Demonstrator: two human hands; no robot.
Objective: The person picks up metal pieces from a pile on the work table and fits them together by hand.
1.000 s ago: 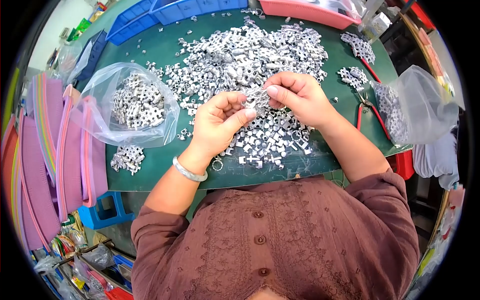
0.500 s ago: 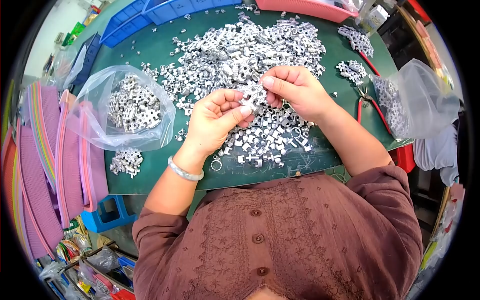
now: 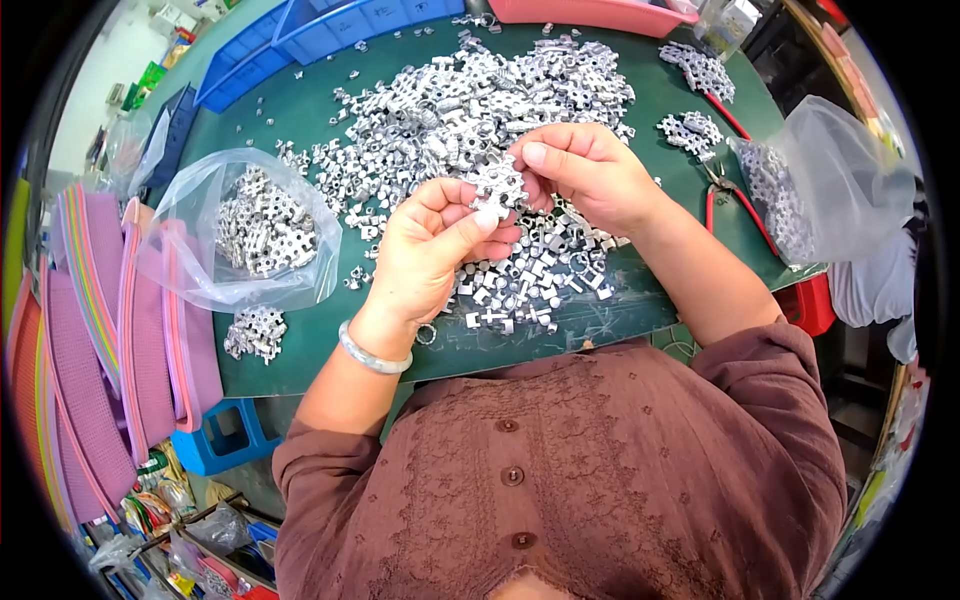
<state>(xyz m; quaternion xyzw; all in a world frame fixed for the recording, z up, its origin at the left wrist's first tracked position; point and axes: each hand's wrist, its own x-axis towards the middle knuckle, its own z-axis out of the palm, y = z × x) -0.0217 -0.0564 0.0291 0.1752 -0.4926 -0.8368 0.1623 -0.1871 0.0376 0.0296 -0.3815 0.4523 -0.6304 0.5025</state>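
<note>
Between my two hands is a silvery cluster of small linked metal pieces [image 3: 498,186]. My left hand [image 3: 425,240], with a pale bangle [image 3: 372,352] at the wrist, pinches its lower left side between thumb and fingers. On its upper right side, my right hand [image 3: 580,175] grips it with thumb and forefinger, the other fingers curled. Behind and around both hands lies a large heap of loose silvery pieces [image 3: 440,110]. Nearer my body, smaller bright pieces [image 3: 530,290] are scattered below the hands.
On the left, an open clear bag [image 3: 265,225] holds metal clusters, with another cluster [image 3: 256,334] below it. Blue trays [image 3: 360,25] and a pink tray [image 3: 590,14] stand behind. Red-handled pliers [image 3: 735,205] and a second bag [image 3: 790,200] lie right on the green table [image 3: 330,365].
The view has shifted slightly. Both hands still hold the cluster, which appears turned a little, and the left fingers have changed position slightly on it.
</note>
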